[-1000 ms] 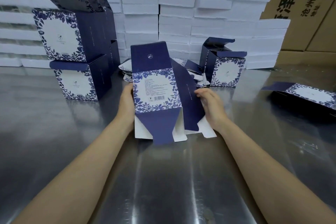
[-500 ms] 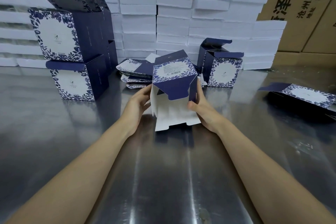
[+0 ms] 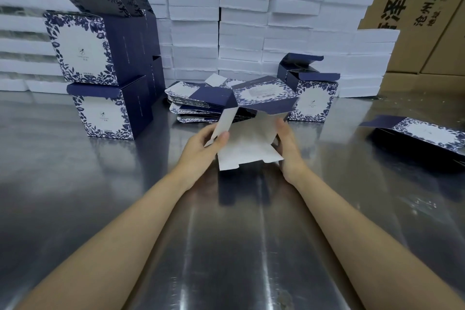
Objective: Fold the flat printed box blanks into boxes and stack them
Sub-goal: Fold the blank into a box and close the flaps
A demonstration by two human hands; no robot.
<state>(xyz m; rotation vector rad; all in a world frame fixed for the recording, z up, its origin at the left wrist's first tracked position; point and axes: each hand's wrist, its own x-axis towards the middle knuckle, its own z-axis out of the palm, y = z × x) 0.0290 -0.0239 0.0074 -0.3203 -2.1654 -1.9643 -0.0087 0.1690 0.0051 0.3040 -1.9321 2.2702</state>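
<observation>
Both hands hold a partly opened box blank [image 3: 254, 121] just above the shiny metal surface [image 3: 226, 246], at its middle and a little toward the far side. The left hand [image 3: 201, 147] pinches a white side flap [image 3: 222, 124] between thumb and fingers, its thumb lying on the flap's near face. The right hand [image 3: 286, 143] presses against the blank's right edge with the fingers curled round it, closed on the card. The blank is tipped so its white inside faces the camera; its blue floral panel with a pale label faces up and away, and a large white flap hangs down toward the surface. Just behind it lies a low pile of flat blanks [image 3: 198, 106], fanned and uneven. To the right of that pile stands a folded box [image 3: 312, 98] with its dark blue lid flaps open. At the left, two folded boxes are stacked, the upper box [image 3: 83, 48] with its lid standing up and tilted, the lower box [image 3: 100, 113] with its lid down; more dark boxes stand close behind them. At the far right edge another flat blank [image 3: 425, 133] lies on a dark stack. Along the back runs a wall of white stacked packs [image 3: 241, 20], and brown cartons [image 3: 415, 7] with printed characters stand behind it on the right.
</observation>
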